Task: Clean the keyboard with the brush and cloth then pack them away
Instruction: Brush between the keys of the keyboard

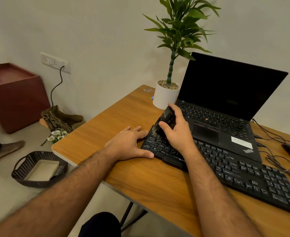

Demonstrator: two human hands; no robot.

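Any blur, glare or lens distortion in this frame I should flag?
Head view: wide-angle bending at the edges; dim warm light, no glare on the dark laptop screen; brush in the right hand and the keyboard legends look soft.
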